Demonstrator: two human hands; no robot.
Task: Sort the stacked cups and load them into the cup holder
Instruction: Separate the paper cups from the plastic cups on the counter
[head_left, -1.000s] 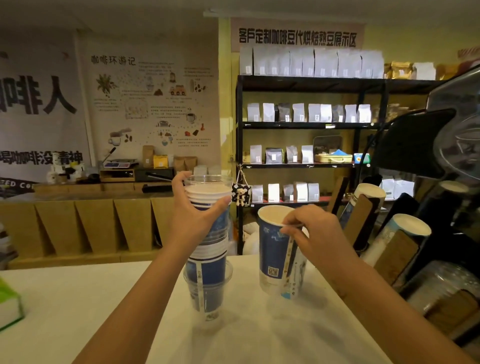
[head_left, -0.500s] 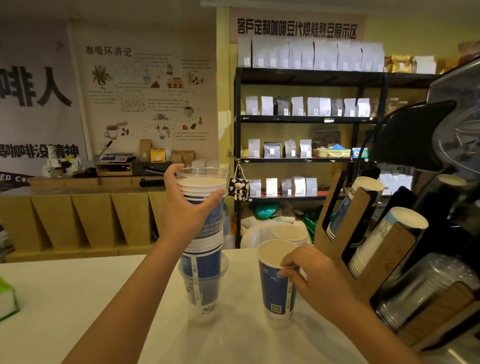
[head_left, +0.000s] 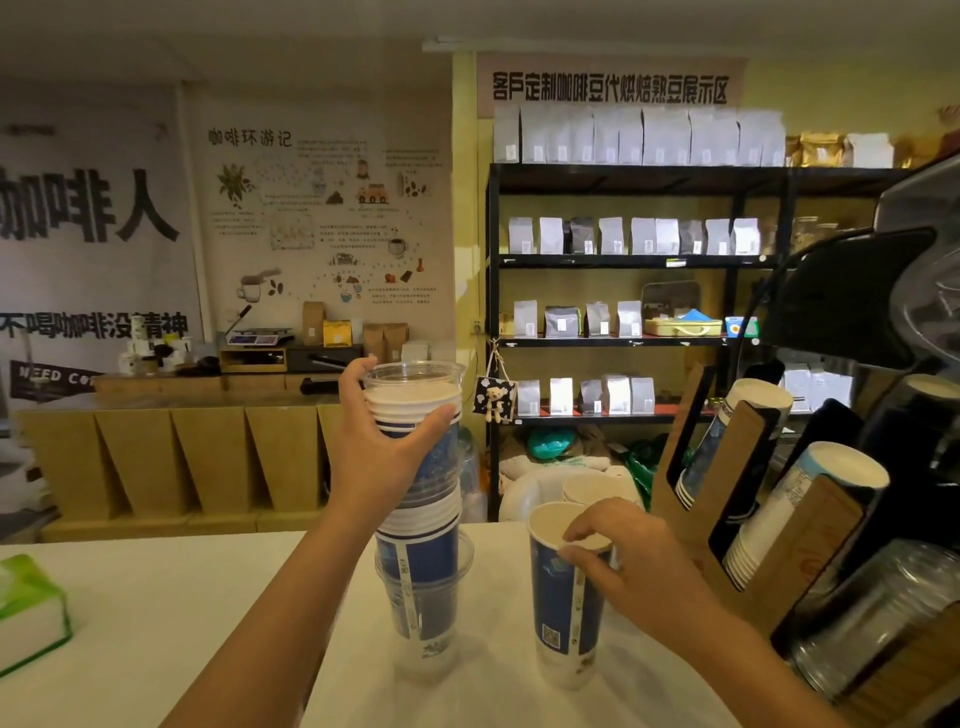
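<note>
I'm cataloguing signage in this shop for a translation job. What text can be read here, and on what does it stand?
"客戶定制咖啡豆代烘焙熟豆展示区": sign above the shelf.
"咖啡环游记": heading of the wall poster.
"咖啡人", "不喝咖啡没精神": left banner.
"NEED CO…", cut off: dark pennant.
Poster small print, bag labels, cup printing: too small to read.
</note>
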